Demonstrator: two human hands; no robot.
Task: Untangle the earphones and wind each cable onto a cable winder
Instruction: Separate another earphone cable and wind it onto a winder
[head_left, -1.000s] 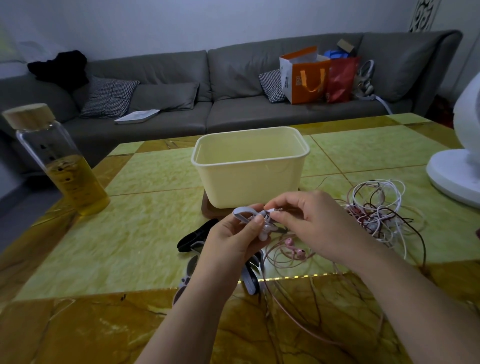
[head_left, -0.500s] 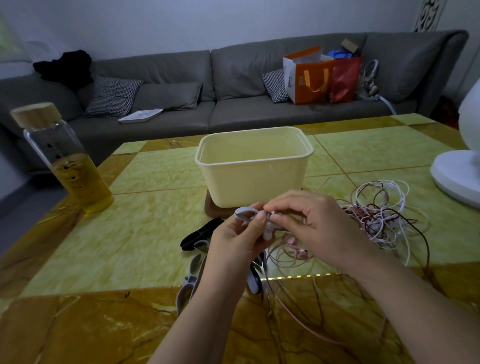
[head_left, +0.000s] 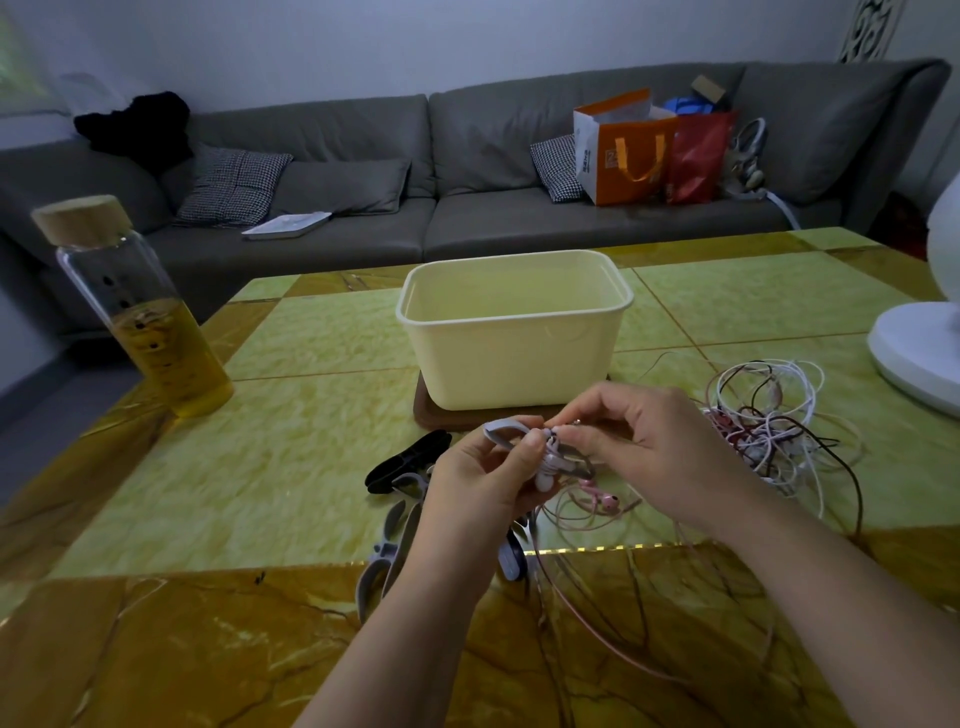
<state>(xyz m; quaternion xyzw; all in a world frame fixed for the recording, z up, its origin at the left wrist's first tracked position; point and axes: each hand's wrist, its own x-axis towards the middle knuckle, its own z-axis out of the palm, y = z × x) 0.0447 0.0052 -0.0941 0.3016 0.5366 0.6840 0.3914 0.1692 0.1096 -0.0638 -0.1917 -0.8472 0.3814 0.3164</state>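
Grey cable winder (head_left: 511, 438) pinched between hands, pink cable (head_left: 597, 506) (loosely coiled) trailing

You have only one view here, from the camera on your head. It looks forward and down over the worktop (head_left: 311, 467), which fills the lower two thirds of the frame. Your two forearms enter from the bottom edge, and your left hand (head_left: 483, 478) and right hand (head_left: 660, 447) meet close to the lens, a little below the centre. The wide angle bends the edges, so the bottle (head_left: 140, 312) at the left leans and the white fan base (head_left: 914, 358) is cut by the right edge. Further away, the grey sofa (head_left: 467, 171) and the wall cross the upper third of the frame.
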